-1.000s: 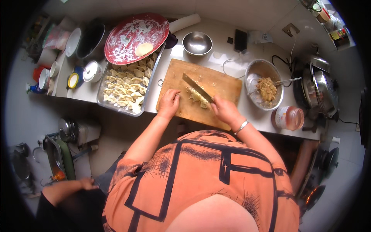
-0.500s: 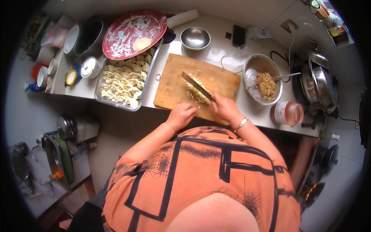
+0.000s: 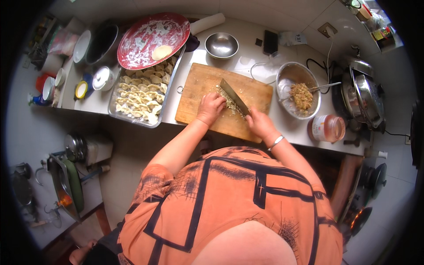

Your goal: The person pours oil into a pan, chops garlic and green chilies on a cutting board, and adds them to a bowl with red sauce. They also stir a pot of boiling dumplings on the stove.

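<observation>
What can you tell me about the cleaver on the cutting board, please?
The cleaver has a broad, rectangular, grey metal blade. It lies slanted across the wooden cutting board, tip toward the far left. The right hand grips its handle, which is hidden inside the fist. The blade's edge rests in a small pile of chopped food, with the left hand close beside it.
</observation>
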Available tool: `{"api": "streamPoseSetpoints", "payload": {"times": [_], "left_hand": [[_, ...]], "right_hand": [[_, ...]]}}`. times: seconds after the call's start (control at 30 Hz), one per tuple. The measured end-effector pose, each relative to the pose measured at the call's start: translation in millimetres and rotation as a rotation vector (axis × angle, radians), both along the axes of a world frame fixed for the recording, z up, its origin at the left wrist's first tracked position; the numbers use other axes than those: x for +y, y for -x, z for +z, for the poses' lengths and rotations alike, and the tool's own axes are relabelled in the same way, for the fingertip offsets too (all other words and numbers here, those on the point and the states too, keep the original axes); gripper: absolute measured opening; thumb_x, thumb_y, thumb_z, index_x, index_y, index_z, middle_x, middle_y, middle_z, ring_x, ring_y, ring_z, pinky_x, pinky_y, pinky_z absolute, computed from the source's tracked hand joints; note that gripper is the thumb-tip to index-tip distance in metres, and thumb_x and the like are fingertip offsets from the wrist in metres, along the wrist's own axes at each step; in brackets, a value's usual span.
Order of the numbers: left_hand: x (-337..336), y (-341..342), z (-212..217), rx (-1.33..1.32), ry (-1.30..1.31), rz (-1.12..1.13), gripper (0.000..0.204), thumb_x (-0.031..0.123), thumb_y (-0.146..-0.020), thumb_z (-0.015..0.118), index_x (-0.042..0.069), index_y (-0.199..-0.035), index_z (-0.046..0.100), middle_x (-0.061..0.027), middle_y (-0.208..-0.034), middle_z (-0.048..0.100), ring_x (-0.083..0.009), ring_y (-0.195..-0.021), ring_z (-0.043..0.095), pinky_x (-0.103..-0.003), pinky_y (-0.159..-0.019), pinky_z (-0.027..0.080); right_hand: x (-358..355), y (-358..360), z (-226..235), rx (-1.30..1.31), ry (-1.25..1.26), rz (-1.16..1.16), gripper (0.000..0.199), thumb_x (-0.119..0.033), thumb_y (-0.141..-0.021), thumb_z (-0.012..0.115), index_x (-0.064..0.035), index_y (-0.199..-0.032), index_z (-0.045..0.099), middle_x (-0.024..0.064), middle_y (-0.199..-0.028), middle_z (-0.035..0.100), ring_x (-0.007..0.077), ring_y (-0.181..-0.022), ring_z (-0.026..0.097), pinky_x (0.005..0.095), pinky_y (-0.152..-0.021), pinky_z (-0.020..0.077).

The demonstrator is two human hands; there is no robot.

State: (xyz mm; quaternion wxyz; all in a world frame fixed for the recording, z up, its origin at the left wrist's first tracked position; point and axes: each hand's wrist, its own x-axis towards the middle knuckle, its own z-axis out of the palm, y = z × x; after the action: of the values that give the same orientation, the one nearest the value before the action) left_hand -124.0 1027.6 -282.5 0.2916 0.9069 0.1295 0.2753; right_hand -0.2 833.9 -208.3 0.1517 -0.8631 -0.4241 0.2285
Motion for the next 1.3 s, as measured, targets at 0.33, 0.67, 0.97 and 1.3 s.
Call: {"api": "streamPoseSetpoints", "payload": {"times": [0.33, 0.67, 0.97, 1.3], "left_hand": [[3, 54, -1, 0.05, 0.243, 0.163, 0.006, 0.008, -0.085, 0.065, 0.007, -0.09, 0.068, -0.01, -0.081, 0.059, -0.0299, -0.075, 0.058, -0.037, -0.067, 0.047], [-4, 72, 7, 0.166, 0.152, 0.163, 0.008, 0.014, -0.083, 0.068, 0.01, -0.09, 0.07, -0.0087, -0.079, 0.059, -0.0308, -0.077, 0.058, -0.04, -0.068, 0.047], [-5, 34, 6, 0.167, -0.017, 0.07, 0.007, 0.015, -0.08, 0.068, 0.013, -0.087, 0.067, -0.0074, -0.08, 0.06, -0.0305, -0.078, 0.061, -0.042, -0.068, 0.049], [-4, 20, 6, 0.086, 0.008, -0.031, 0.008, 0.013, -0.08, 0.067, 0.011, -0.087, 0.065, -0.0074, -0.081, 0.06, -0.0303, -0.076, 0.061, -0.041, -0.066, 0.049]], "right_hand": [[18, 9, 7, -0.029, -0.009, 0.101, 0.023, -0.024, -0.09, 0.055, -0.0065, -0.102, 0.046, 0.0222, -0.076, 0.063, 0.0442, -0.073, 0.061, 0.0531, -0.066, 0.048], [22, 23, 6, 0.014, -0.038, 0.23, 0.021, -0.023, -0.09, 0.054, -0.0077, -0.101, 0.046, 0.0198, -0.078, 0.064, 0.0427, -0.074, 0.061, 0.0523, -0.064, 0.0475], [17, 5, -1, 0.007, 0.027, 0.138, 0.022, -0.023, -0.091, 0.054, -0.0079, -0.103, 0.046, 0.0225, -0.08, 0.064, 0.0443, -0.075, 0.061, 0.0535, -0.065, 0.0478], [9, -13, -6, 0.019, -0.025, 0.035, 0.023, -0.023, -0.09, 0.055, -0.0066, -0.105, 0.048, 0.0229, -0.079, 0.065, 0.0442, -0.074, 0.062, 0.0532, -0.067, 0.0487]]}}
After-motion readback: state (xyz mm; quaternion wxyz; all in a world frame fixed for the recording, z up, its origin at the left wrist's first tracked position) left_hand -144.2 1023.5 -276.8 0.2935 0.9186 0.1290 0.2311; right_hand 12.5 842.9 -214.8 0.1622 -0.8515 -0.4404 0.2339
